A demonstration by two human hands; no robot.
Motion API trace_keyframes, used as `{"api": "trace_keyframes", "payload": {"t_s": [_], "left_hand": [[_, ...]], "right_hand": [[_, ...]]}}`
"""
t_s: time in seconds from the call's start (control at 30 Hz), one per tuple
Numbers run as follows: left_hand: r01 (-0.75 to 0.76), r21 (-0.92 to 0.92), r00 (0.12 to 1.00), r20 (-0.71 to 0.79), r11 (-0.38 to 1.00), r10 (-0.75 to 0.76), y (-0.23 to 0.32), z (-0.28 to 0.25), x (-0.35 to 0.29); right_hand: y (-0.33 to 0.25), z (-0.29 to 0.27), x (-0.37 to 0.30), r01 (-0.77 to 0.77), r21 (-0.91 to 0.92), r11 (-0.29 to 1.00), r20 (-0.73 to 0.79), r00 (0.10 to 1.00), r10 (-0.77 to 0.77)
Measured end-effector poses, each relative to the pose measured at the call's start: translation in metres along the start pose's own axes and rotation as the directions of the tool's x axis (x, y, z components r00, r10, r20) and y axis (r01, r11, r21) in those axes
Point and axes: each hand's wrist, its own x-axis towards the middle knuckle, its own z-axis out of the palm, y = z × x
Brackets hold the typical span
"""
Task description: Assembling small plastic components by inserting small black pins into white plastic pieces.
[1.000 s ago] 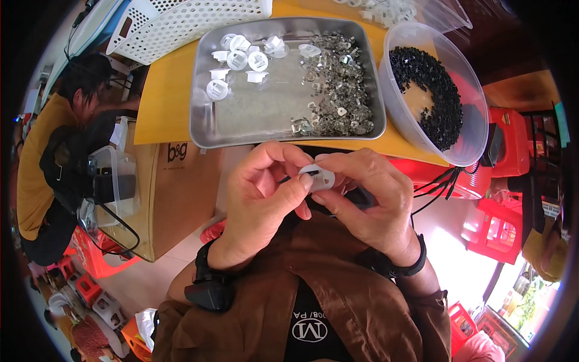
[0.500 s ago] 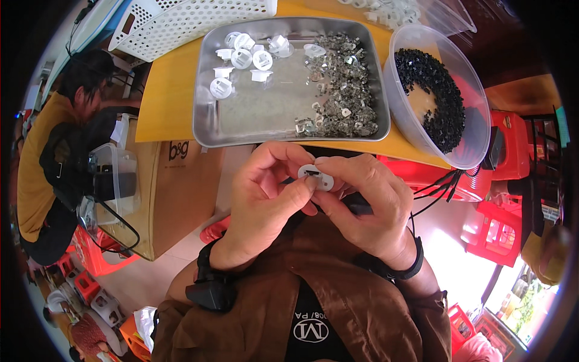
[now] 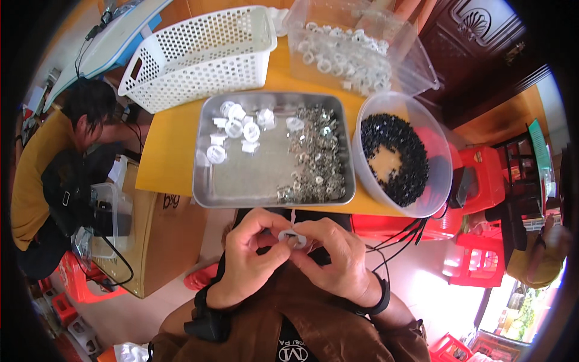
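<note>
Both of my hands meet just in front of the table edge, around one small round white plastic part [image 3: 292, 238]. My left hand [image 3: 252, 256] is closed on its left side, with the thumb pressed over the part's middle. My right hand [image 3: 333, 256] pinches the other side between thumb and fingers. The thumb partly hides the slot in the part. Beyond the hands is a shallow metal tray [image 3: 247, 184]. Several similar white parts [image 3: 234, 127] lie in its left half, and small shiny metal pieces [image 3: 319, 160] are heaped along its right.
Right of the tray stands a clear round tub [image 3: 443, 181] holding small black pieces [image 3: 392, 136]. Behind are a white perforated basket [image 3: 199, 57] and a clear box [image 3: 307, 27] with white rings. A co-worker [image 3: 48, 169] sits left, near a cardboard box [image 3: 163, 241]. Red stools [image 3: 476, 259] stand right.
The view has tilted up, so tray, tub and hands appear lower, and more of the basket and clear box shows. Both hands still hold the white part; my left thumb now covers more of it.
</note>
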Motion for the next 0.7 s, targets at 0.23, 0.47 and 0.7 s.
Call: {"api": "trace_keyframes", "payload": {"t_s": [0.23,0.47,0.7], "left_hand": [[-0.457,0.500,0.890,0.259,0.736,0.376,0.016,-0.032,0.007],[-0.471,0.503,0.878,0.190,0.725,0.439,0.022,-0.044,0.016],[-0.455,0.786,0.771,0.114,0.417,0.626,0.025,-0.068,0.010]], "right_hand": [[-0.010,-0.024,0.004,-0.127,-0.006,0.992,-0.040,0.991,0.126],[-0.008,-0.106,0.060,0.012,-0.384,0.923,0.408,0.899,0.158],[0.008,-0.110,0.140,-0.008,-0.309,0.951,-0.284,0.955,-0.084]]}}
